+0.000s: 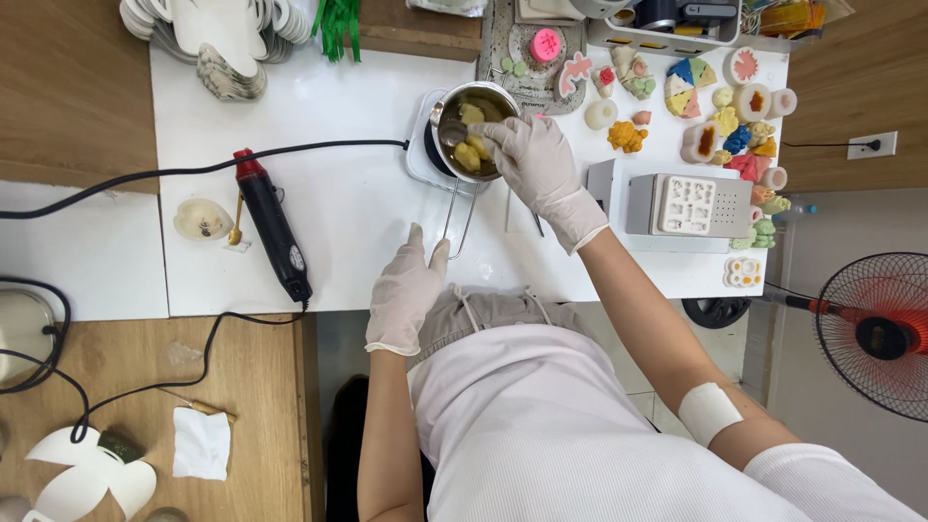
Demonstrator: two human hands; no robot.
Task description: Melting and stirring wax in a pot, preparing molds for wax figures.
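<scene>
My right hand (pixel 535 164), in a white glove, reaches over a small metal pot (pixel 471 130) that stands on a white hot plate (pixel 418 155). Its fingers pinch something at the pot's rim, among yellow wax chunks (pixel 469 155) in amber liquid; a spoon lies in the pot. My left hand (pixel 406 290), also gloved, rests flat and open on the white table's (pixel 358 208) near edge, close to the pot's wire handle (pixel 458 217).
A black and red heat gun (pixel 274 224) lies left of the pot, its cable running off the table. Coloured wax shapes (pixel 730 126) and a white mould on a grey box (pixel 686 205) crowd the right. A fan (pixel 875 333) stands at far right.
</scene>
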